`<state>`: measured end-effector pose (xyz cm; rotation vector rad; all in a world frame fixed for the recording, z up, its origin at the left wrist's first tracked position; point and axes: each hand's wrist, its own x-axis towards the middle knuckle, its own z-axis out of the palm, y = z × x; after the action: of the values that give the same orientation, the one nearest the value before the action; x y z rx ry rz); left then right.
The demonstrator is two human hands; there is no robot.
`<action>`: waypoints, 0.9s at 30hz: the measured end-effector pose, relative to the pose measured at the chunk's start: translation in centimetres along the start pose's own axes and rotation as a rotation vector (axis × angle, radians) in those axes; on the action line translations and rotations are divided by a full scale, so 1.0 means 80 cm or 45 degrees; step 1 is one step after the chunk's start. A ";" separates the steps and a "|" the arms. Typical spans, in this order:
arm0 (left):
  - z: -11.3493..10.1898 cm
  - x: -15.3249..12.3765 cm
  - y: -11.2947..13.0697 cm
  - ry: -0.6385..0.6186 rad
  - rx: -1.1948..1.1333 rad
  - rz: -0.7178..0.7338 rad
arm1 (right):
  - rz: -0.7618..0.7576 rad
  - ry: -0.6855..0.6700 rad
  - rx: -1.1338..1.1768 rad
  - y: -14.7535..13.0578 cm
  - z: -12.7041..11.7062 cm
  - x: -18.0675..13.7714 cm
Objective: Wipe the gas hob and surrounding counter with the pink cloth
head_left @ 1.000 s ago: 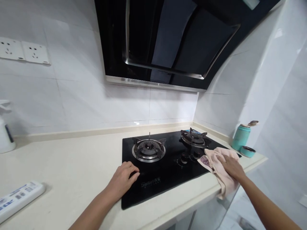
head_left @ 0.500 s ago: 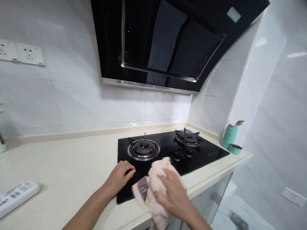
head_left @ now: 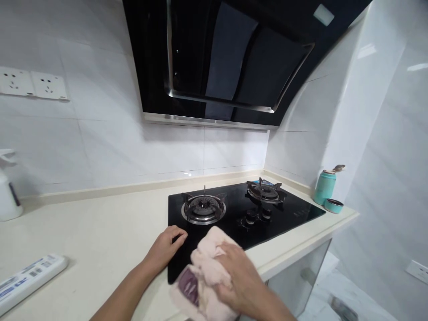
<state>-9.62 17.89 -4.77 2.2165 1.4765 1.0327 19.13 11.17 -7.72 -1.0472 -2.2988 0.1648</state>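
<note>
A pale pink cloth (head_left: 214,263) with a purple patch is bunched under my right hand (head_left: 242,274). That hand grips it at the front edge of the black glass gas hob (head_left: 234,229), and part of the cloth hangs over the counter edge. At the hob's left side rests my left hand (head_left: 169,245), empty, its fingers loosely curled with a gap beside the thumb. Just behind the hands is the left burner (head_left: 203,208). The right burner (head_left: 265,192) sits farther back, with two control knobs (head_left: 257,216) in front.
A black range hood (head_left: 217,62) slopes overhead. On the right counter end stand a turquoise jar (head_left: 325,188) and a small turquoise cup (head_left: 333,205). To the left are a white labelled box (head_left: 31,281) and a spray bottle (head_left: 7,194). Sockets (head_left: 33,83) are on the wall.
My right hand and the cloth have moved left and toward me, off most of the hob. The left hand stays at the hob's edge. The view has shifted slightly left.
</note>
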 end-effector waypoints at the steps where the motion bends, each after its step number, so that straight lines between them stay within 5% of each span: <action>1: 0.000 -0.001 0.002 -0.007 0.005 -0.002 | 0.060 0.025 -0.040 0.021 -0.009 -0.009; 9: -0.003 -0.002 0.015 -0.025 0.037 0.013 | 0.575 0.187 -0.451 0.231 -0.116 -0.057; 14: -0.003 -0.002 0.016 -0.028 0.028 -0.009 | 0.880 0.323 -0.654 0.293 -0.157 -0.057; 20: 0.002 0.003 0.023 -0.040 0.064 0.020 | 0.835 0.321 -0.764 0.272 -0.142 -0.059; 27: 0.009 0.000 0.022 -0.030 0.087 0.037 | 0.356 0.201 -0.605 0.154 -0.059 -0.038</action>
<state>-7.88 17.23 -4.23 2.2955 1.4955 0.9747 31.35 16.72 -9.55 -1.5566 -2.0855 -0.3608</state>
